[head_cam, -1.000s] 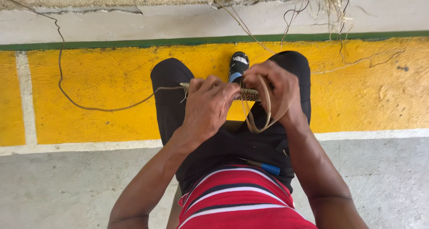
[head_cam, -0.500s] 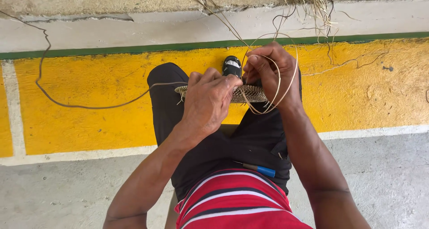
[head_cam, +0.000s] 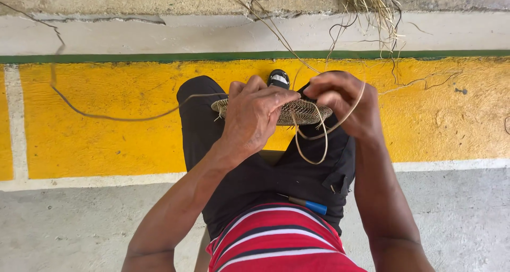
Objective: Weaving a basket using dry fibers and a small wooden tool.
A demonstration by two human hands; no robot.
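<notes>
I note the left hand [head_cam: 255, 115] clamping the woven disc [head_cam: 303, 112], right hand [head_cam: 342, 102] fingers pinching the fibre strand [head_cam: 319, 142]; overtightening could snap it.

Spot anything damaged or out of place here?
Mostly normal: both hands, left and right, hold a small woven disc over the lap. One oddity: a crack runs along the white ledge at upper left. Loose fibres lie scattered at the top.

bright, even daylight (soft shadows), sharp
</notes>
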